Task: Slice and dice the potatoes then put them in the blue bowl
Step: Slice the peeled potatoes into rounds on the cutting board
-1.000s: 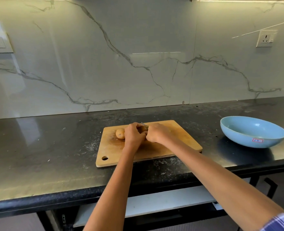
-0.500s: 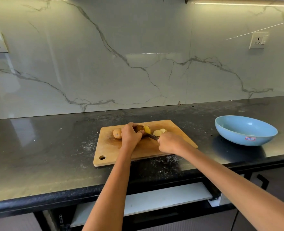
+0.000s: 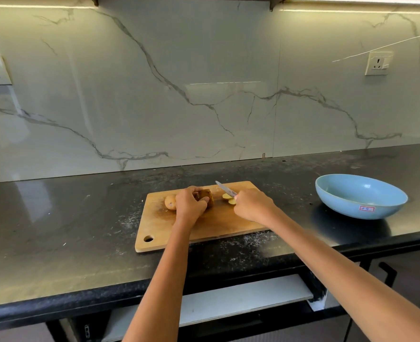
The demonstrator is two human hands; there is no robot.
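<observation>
A wooden cutting board [image 3: 211, 225] lies on the black counter. My left hand [image 3: 190, 204] grips a part-cut potato [image 3: 207, 195] near the board's far edge. A whole potato [image 3: 170, 202] sits just left of that hand. My right hand [image 3: 253, 204] holds a knife [image 3: 225, 189], its blade pointing up and away to the left. A couple of pale potato slices [image 3: 229, 198] lie under the blade, between the two hands. The blue bowl [image 3: 360, 196] stands on the counter to the right of the board, and nothing shows inside it.
The black counter [image 3: 68, 218] runs left and right, dusted with white specks around the board. A marble backsplash rises behind it, with a wall socket [image 3: 377, 63] at the upper right. Below the counter's front edge is an open shelf with a white panel [image 3: 241, 299].
My right hand drew back to the right from the potato, with the knife. Cut slices now lie between the hands, and the blade has lifted and tilted away.
</observation>
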